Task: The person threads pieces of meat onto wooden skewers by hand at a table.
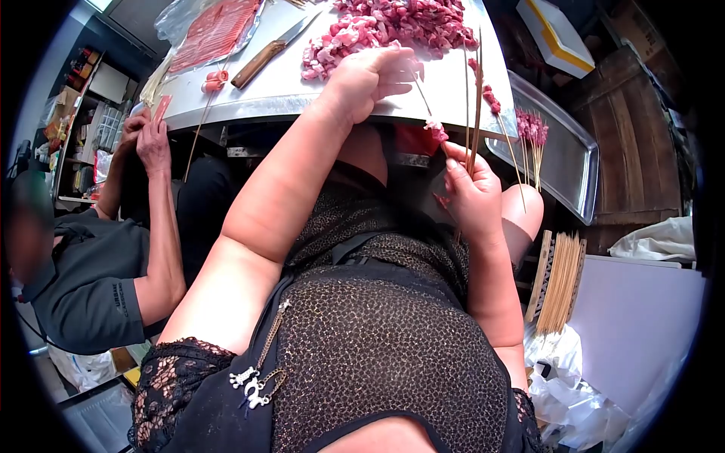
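Observation:
My left hand [370, 79] is over the table's near edge, beside a heap of cut raw meat [332, 49]. Its fingers look stretched out, though motion blurs them, and I see nothing held in them. In my right hand [476, 189], the fingers close round a thin skewer [421, 94] with a few meat pieces [436, 130] low on it. The skewer's bare tip points up toward my left fingers. Several bare sticks [477, 113] also stand upright in the right hand's grip. Just right of them, a meat skewer [492, 102] lies over the table edge.
Loaded skewers [532, 128] rest by a metal tray [581, 166] at right. A knife [260, 62] and bagged red strips [215, 34] lie on the table [291, 98]. At left, a co-worker's hands [151, 140] hold a red strip. Bundled bare sticks [559, 283] stand lower right.

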`<state>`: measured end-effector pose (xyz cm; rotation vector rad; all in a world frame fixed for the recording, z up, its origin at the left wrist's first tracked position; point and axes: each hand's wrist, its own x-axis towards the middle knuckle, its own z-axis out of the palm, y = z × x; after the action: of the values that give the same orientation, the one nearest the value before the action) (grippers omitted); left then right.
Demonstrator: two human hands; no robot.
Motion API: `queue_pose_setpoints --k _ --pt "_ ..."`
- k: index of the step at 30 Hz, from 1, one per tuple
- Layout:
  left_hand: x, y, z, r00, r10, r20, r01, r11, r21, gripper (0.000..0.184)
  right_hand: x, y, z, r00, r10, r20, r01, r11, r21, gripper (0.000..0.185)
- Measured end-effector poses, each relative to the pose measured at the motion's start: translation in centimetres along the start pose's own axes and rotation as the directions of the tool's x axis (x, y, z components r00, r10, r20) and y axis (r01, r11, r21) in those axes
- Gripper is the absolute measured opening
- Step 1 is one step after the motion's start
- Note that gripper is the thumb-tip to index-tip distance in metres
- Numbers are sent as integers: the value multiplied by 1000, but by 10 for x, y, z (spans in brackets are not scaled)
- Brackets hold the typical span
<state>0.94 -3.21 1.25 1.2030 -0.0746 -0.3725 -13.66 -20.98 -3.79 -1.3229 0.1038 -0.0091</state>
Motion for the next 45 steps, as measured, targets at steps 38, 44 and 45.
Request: queue_pose_setpoints --k 38,44,45 --pt "-23 -18 16 997 78 4 -72 939 -336 24 -13 7 8 996 -56 -63 47 990 -135 24" --pt "-28 -25 24 992 119 -43 -126 920 -370 20 -14 4 10 993 -92 -68 74 971 -229 24" --pt "-29 -26 25 990 129 -58 -142 909 -391 19 -14 2 11 994 -89 -67 72 970 -231 24"
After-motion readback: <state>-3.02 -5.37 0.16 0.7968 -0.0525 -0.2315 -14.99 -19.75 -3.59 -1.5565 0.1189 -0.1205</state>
